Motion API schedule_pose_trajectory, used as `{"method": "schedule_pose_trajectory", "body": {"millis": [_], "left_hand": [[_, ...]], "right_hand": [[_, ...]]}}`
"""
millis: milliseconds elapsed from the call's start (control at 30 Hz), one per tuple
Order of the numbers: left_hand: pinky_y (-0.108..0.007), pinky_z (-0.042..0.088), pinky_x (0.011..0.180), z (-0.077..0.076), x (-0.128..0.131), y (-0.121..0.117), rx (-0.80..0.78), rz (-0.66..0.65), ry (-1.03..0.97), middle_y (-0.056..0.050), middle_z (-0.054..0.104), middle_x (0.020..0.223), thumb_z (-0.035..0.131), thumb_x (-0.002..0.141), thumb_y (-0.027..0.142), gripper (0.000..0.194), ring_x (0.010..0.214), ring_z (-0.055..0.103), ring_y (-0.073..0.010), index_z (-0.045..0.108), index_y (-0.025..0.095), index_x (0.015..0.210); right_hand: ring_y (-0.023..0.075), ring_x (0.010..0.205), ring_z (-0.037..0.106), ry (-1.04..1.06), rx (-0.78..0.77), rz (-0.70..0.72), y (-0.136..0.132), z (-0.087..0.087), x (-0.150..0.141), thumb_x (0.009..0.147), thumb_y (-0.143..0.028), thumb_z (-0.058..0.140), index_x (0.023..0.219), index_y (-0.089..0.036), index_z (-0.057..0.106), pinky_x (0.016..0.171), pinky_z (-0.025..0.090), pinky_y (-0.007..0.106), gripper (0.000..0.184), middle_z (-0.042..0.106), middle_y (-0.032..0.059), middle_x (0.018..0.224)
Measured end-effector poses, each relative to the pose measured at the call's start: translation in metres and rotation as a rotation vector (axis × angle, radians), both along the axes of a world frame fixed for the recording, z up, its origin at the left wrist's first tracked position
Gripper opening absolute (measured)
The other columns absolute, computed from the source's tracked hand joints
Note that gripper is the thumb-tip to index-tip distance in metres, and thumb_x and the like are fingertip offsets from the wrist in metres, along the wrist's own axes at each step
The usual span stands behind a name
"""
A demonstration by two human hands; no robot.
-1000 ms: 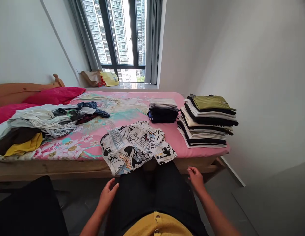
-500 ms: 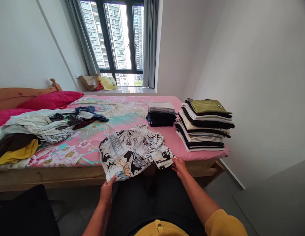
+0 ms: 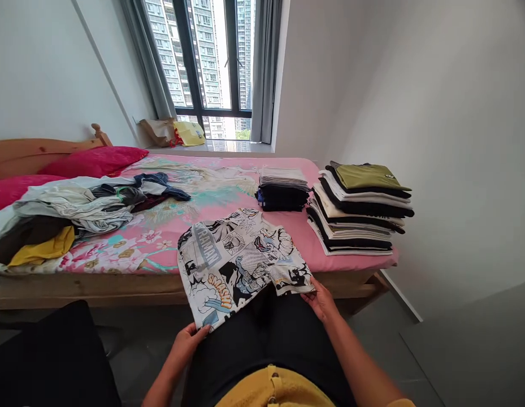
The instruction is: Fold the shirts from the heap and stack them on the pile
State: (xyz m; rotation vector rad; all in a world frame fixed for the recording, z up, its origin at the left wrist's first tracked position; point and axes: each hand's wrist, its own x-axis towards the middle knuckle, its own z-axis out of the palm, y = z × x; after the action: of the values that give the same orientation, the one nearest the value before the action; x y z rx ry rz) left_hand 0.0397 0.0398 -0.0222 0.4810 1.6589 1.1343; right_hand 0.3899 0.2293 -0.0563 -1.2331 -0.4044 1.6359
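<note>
A white T-shirt (image 3: 245, 257) with black comic-style print lies spread over the front edge of the bed and onto my lap. Its lower left corner is pinched in my left hand (image 3: 188, 342), thumb on top. My right hand (image 3: 321, 299) grips the sleeve end at the shirt's right side, the fingers partly hidden beneath the cloth. Behind the shirt stands a small stack of folded dark and grey clothes (image 3: 283, 189). To the right rises a taller stack of folded shirts (image 3: 359, 212), an olive one on top.
A loose heap of clothes (image 3: 88, 209) covers the bed's left side, near red pillows (image 3: 96, 161). The wooden bed frame (image 3: 130, 299) runs along the front. A black chair (image 3: 54, 356) stands at lower left. Bags (image 3: 188, 133) sit on the windowsill.
The shirt's lower left corner has been drawn toward me with my left hand, so the front lies flatter. My right hand still holds the sleeve, slightly farther right in view. The camera has shifted slightly.
</note>
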Motion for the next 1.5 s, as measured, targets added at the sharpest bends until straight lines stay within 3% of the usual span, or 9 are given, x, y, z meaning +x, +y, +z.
{"method": "schedule_pose_trajectory", "body": {"millis": [300, 433, 633, 733, 867, 1067, 1167, 1267, 1500], "left_hand": [[-0.022, 0.038, 0.044, 0.001, 0.002, -0.02, -0.005, 0.172, 0.186, 0.006, 0.049, 0.039, 0.07, 0.057, 0.025, 0.018, 0.042, 0.052, -0.0145, 0.068, 0.017, 0.073], [-0.019, 0.032, 0.042, 0.004, 0.004, -0.02, 0.037, 0.269, 0.165, 0.003, 0.057, 0.048, 0.065, 0.055, 0.016, 0.012, 0.042, 0.048, -0.0095, 0.066, 0.014, 0.068], [-0.019, 0.03, 0.039, 0.033, -0.002, -0.027, 0.17, 0.265, -0.022, 0.005, 0.053, 0.047, 0.068, 0.063, 0.031, 0.024, 0.035, 0.036, -0.0048, 0.065, 0.014, 0.08], [-0.02, 0.039, 0.044, 0.054, -0.008, -0.031, 0.336, 0.179, -0.198, 0.003, 0.059, 0.058, 0.07, 0.064, 0.034, 0.03, 0.044, 0.05, -0.0079, 0.061, 0.016, 0.087], [-0.026, 0.049, 0.059, 0.065, -0.009, -0.034, 0.258, 0.153, -0.041, -0.004, 0.067, 0.079, 0.069, 0.065, 0.033, 0.026, 0.068, 0.066, -0.0177, 0.06, 0.016, 0.082], [-0.033, 0.051, 0.077, 0.049, 0.004, -0.042, 0.354, 0.216, -0.162, -0.004, 0.069, 0.082, 0.072, 0.064, 0.036, 0.03, 0.082, 0.067, -0.0214, 0.06, 0.016, 0.082], [-0.028, 0.051, 0.068, 0.028, 0.006, -0.045, 0.22, 0.25, 0.006, -0.002, 0.065, 0.064, 0.076, 0.059, 0.039, 0.032, 0.069, 0.066, -0.0194, 0.058, 0.014, 0.066], [-0.03, 0.053, 0.067, 0.01, 0.011, -0.049, 0.09, 0.357, -0.122, -0.004, 0.068, 0.07, 0.072, 0.066, 0.04, 0.029, 0.071, 0.068, -0.0204, 0.056, 0.016, 0.071], [-0.037, 0.053, 0.083, 0.014, 0.021, -0.049, 0.254, 0.38, -0.448, -0.01, 0.07, 0.093, 0.07, 0.071, 0.041, 0.036, 0.084, 0.068, -0.0211, 0.063, 0.015, 0.095]], "right_hand": [[0.0109, 0.057, 0.059, -0.068, 0.056, -0.021, -0.007, -0.009, -0.003, 0.057, -0.033, 0.08, 0.079, -0.018, 0.058, 0.05, 0.053, 0.022, 0.035, 0.064, -0.0037, 0.066], [0.0104, 0.057, 0.06, -0.073, 0.067, -0.029, -0.019, -0.017, 0.005, 0.057, -0.031, 0.08, 0.079, -0.019, 0.056, 0.052, 0.055, 0.022, 0.035, 0.064, -0.0053, 0.068], [0.0108, 0.058, 0.061, -0.076, 0.107, -0.026, -0.02, -0.028, 0.007, 0.051, -0.03, 0.082, 0.078, -0.018, 0.058, 0.051, 0.055, 0.022, 0.038, 0.064, -0.0047, 0.07], [0.0105, 0.058, 0.06, -0.094, 0.098, -0.054, -0.02, -0.028, 0.005, 0.049, -0.03, 0.082, 0.079, -0.018, 0.059, 0.048, 0.055, 0.021, 0.039, 0.064, -0.0051, 0.071], [0.0121, 0.059, 0.06, -0.146, 0.098, -0.088, -0.02, -0.028, 0.004, 0.051, -0.031, 0.08, 0.078, -0.018, 0.059, 0.048, 0.055, 0.023, 0.037, 0.064, -0.004, 0.071], [0.0113, 0.057, 0.059, -0.128, 0.096, -0.122, -0.021, -0.028, 0.002, 0.05, -0.032, 0.079, 0.077, -0.018, 0.059, 0.046, 0.055, 0.023, 0.037, 0.064, -0.0047, 0.07], [0.0112, 0.055, 0.059, -0.102, 0.088, -0.157, -0.02, -0.028, 0.002, 0.05, -0.032, 0.079, 0.079, -0.019, 0.059, 0.047, 0.054, 0.024, 0.038, 0.064, -0.0054, 0.069], [0.0137, 0.06, 0.062, -0.074, 0.091, -0.167, -0.017, -0.027, 0.003, 0.054, -0.033, 0.076, 0.082, -0.02, 0.058, 0.051, 0.057, 0.029, 0.036, 0.066, -0.0045, 0.074], [0.017, 0.067, 0.065, 0.018, 0.098, -0.224, -0.009, -0.015, -0.001, 0.064, -0.03, 0.065, 0.083, -0.022, 0.055, 0.061, 0.057, 0.035, 0.023, 0.067, -0.0033, 0.077]]}}
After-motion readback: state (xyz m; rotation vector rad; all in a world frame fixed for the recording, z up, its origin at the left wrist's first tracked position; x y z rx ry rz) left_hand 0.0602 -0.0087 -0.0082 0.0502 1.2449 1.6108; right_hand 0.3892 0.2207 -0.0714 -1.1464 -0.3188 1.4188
